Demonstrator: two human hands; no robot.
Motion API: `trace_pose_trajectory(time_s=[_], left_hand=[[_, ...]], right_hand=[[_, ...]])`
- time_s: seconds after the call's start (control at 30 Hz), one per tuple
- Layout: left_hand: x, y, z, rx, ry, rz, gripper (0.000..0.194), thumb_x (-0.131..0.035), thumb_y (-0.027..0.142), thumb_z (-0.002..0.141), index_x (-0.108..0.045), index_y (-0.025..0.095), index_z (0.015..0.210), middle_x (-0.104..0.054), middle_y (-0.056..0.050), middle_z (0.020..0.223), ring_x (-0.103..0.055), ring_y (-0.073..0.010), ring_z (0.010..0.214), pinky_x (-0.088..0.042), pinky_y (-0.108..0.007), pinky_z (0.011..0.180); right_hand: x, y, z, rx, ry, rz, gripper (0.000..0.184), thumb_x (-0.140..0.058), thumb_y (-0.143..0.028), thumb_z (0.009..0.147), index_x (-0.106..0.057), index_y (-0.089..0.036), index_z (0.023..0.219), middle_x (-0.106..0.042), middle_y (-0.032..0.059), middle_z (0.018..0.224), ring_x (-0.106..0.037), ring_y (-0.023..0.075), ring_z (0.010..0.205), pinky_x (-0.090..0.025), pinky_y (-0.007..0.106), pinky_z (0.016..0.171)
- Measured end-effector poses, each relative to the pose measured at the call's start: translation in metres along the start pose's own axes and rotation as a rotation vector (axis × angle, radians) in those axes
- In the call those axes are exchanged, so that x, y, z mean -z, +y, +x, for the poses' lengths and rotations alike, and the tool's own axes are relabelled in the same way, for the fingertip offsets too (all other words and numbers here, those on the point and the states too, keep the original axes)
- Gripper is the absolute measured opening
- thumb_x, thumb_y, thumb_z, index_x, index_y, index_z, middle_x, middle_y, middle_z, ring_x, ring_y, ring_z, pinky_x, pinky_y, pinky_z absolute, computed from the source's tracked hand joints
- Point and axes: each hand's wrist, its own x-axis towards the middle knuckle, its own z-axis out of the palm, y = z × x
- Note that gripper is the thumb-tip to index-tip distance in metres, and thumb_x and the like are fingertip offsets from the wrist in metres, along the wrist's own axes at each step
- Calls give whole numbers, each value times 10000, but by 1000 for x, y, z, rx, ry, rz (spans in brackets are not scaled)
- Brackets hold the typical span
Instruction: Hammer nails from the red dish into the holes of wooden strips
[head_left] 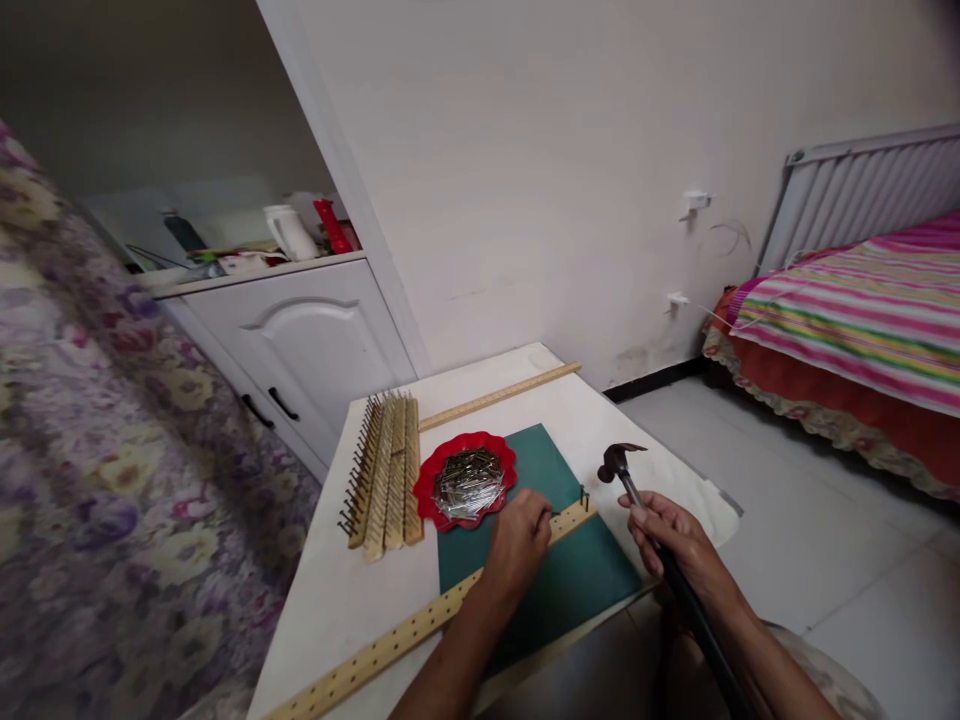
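Note:
A claw hammer is gripped in my right hand, its metal head raised above the right side of the table. My left hand is closed in a pinch over a long wooden strip with rows of holes. From its fingertips a thin dark nail sticks out. Two nails stand upright near the strip's far right end. Under the strip lies a green mat. Just beyond my left hand, a red scalloped dish holds a heap of loose nails.
Several nail-studded wooden strips lie side by side at the table's left. Another strip lies along the back of the white table. A white cabinet and floral curtain stand left; a bed is at right.

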Motion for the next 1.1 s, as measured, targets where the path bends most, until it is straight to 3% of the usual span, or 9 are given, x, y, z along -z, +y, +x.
trace_pose_trajectory(time_s=[0.57, 0.8, 0.97, 1.1], left_hand=[[-2, 11, 23, -32, -186, 82, 181, -419, 147, 840, -591, 181, 797, -543, -37, 794, -533, -155, 756, -388, -249, 681], [-11, 10, 26, -93, -76, -144, 201, -427, 154, 852, -623, 191, 836, -596, -27, 807, -554, -149, 790, -409, -249, 722], [-34, 4, 22, 109, 67, -418, 140, -521, 167, 785, -609, 186, 892, -614, -3, 772, -564, -126, 703, -437, -224, 651], [-45, -1, 21, 257, 98, -518, 56, -569, 207, 739, -606, 174, 766, -597, 23, 676, -542, -108, 610, -423, -206, 581]], right_hand=[[1, -3, -1, -2, -1, -16, 301, -710, -404, 701, -609, -165, 853, -574, -47, 525, -402, 40, 278, -247, 169, 294], [2, -1, 0, -1, -17, -14, 292, -692, -402, 721, -600, -167, 868, -574, -50, 534, -398, 31, 282, -242, 155, 308], [0, -3, -3, -2, -35, -19, 302, -684, -411, 725, -596, -170, 884, -583, -44, 549, -398, 35, 281, -253, 162, 308], [-5, -7, -8, -2, -87, -31, 308, -649, -417, 761, -587, -175, 942, -588, -40, 566, -402, 33, 285, -255, 160, 307]])
